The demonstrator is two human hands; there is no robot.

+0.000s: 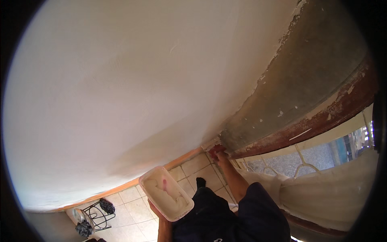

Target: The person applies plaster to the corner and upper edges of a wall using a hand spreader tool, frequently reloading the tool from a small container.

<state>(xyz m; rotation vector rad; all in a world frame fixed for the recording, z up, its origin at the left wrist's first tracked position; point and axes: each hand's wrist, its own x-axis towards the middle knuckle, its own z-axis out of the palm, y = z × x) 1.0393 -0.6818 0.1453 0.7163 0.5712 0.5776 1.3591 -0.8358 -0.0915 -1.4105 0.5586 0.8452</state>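
Observation:
My left hand [155, 209] holds a white rectangular tub [165, 193] of pale paste with a pink smear inside, in front of my body. My right hand [221, 156] grips a small red tool [213, 150], probably a flat applicator, against the low corner where the white wall [141, 80] meets a grey, rough band [294, 68] of bare plaster. Flaky edges run up that seam. The tool's working edge is too small to make out.
A peeling red-brown frame [306, 129] borders a barred window at right, hung with a pale curtain [322, 189]. An orange skirting [185, 158] runs above the tiled floor [131, 207]. At lower left stand a black metal frame [98, 218] and black bags [84, 228].

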